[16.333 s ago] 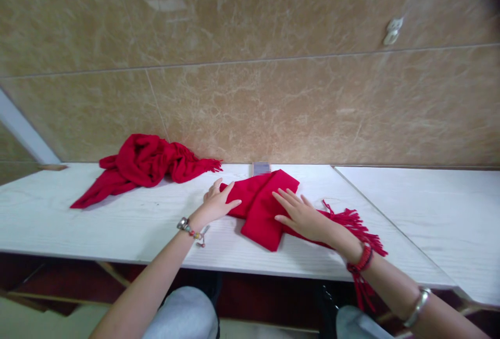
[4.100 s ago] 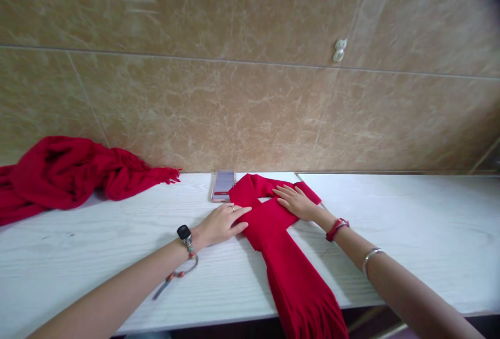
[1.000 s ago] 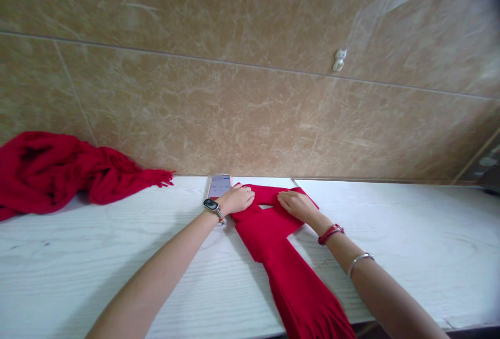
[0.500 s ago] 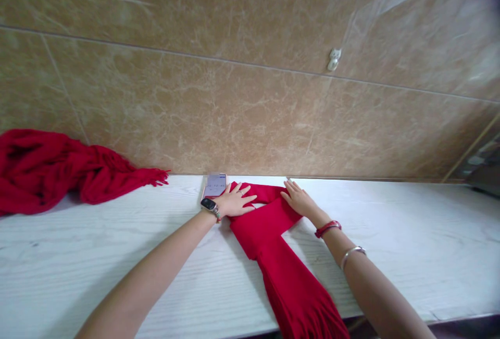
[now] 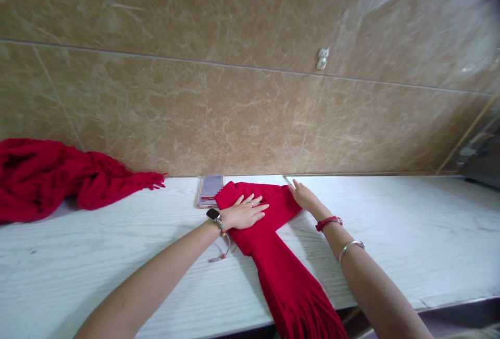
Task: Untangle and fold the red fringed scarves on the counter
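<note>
A red fringed scarf point(image 5: 281, 266) lies partly folded on the white wood-grain table, its fringed end hanging over the front edge. Flat on the folded part rests my left hand point(image 5: 244, 213), fingers spread, a ring on one finger and a dark-faced watch at the wrist. My right hand point(image 5: 307, 197) touches the right edge of the fold, its fingers stretched out and the thumb side against the cloth. A phone point(image 5: 210, 189) lies just behind and left of the fold, one corner near the scarf.
A second red scarf point(image 5: 74, 177) lies bunched at the far left against the wall. Behind the table point(image 5: 390, 224) rises a brown marbled tile wall point(image 5: 234, 115) with a small white cat-shaped piece point(image 5: 322, 59) on it. A dark object point(image 5: 482, 159) stands at the far right.
My left hand has slid right and nearer to me over the fold, and the gap in the cloth has closed. My right hand stays at the right edge. The view has shifted slightly.
</note>
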{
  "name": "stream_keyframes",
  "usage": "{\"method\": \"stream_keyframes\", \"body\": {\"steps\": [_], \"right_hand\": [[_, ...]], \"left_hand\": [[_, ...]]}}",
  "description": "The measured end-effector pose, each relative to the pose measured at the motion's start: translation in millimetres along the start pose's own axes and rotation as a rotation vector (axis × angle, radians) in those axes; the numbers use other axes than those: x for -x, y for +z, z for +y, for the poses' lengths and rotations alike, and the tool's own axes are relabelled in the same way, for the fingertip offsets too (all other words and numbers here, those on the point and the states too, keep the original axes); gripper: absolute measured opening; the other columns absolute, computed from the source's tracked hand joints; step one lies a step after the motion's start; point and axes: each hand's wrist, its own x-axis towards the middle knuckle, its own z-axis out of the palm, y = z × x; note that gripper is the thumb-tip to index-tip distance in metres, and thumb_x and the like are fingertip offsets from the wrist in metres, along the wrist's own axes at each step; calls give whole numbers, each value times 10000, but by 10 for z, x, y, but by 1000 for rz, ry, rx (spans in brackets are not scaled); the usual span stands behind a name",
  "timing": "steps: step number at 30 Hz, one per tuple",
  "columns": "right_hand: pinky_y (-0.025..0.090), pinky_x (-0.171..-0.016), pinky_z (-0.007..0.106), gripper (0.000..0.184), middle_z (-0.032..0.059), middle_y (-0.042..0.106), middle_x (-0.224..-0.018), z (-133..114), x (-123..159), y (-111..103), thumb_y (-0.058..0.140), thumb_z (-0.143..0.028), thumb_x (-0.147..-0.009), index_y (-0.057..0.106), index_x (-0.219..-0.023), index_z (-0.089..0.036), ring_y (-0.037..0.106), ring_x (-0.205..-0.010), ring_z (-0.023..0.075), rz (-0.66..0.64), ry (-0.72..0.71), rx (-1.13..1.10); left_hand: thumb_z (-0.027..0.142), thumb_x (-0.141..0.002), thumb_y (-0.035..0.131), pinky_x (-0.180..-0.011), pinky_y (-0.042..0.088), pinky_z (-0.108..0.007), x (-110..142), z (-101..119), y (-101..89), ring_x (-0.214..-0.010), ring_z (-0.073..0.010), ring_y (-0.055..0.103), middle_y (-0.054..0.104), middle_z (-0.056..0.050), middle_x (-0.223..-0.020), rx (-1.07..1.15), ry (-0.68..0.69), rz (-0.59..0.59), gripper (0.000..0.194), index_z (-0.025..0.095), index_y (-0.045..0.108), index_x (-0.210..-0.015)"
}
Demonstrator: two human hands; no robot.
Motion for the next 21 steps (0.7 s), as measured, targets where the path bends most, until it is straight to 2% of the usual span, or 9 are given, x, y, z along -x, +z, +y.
{"method": "stream_keyframes", "body": {"steps": [3,6,9,12,14,17,21], "right_hand": [[446,-776,352,405,181,627,-1012,-13,-58,-148,266,-272,-903,522,-1157,-87,584,-928,243,257,108,-67],[445,-792,355,375,161,642,-965,-60,-77,-220,291,-244,-889,565,-1099,-99,580,-906,232,425,-22,-107],[442,-821,349,337,134,651,-953,-160,-61,-210,324,-217,-875,588,-1063,-127,580,-895,217,406,-208,-131],[452,-818,335,321,128,652,-967,-283,-33,-182,340,-210,-873,595,-1054,-139,583,-902,210,347,-320,-152],[460,-806,335,320,126,658,-946,-348,-16,-171,341,-214,-875,600,-1049,-142,591,-882,209,320,-355,-153],[459,-809,347,318,120,664,-908,-390,3,-160,343,-214,-877,606,-1041,-148,600,-852,208,306,-369,-138],[467,-780,336,316,114,664,-888,-344,8,-127,345,-214,-873,609,-1033,-150,606,-826,203,298,-343,-124]], "left_hand": [[371,-931,259,-1025,132,-553,11,22,-73,-1337,-278,101,203,-70,-1454,-35,6,39,443,263,283,-1360],[392,-921,306,-1038,119,-539,115,83,-142,-1340,-266,92,202,-78,-1454,-64,24,152,449,243,324,-1344],[418,-915,314,-1059,131,-491,340,101,-104,-1343,-239,96,188,-68,-1459,-67,70,256,469,238,315,-1348],[399,-926,290,-1066,160,-448,595,34,7,-1337,-219,139,211,-53,-1453,-58,112,222,451,247,314,-1350],[399,-928,280,-1062,182,-437,713,-32,53,-1333,-216,162,242,-53,-1443,-52,106,205,453,244,309,-1353],[407,-918,318,-1065,159,-449,784,-81,25,-1329,-223,177,297,-53,-1421,-88,95,242,453,237,341,-1337],[392,-901,380,-1077,141,-398,796,-7,-67,-1323,-209,197,323,-55,-1409,-141,199,275,437,213,408,-1299]]}}
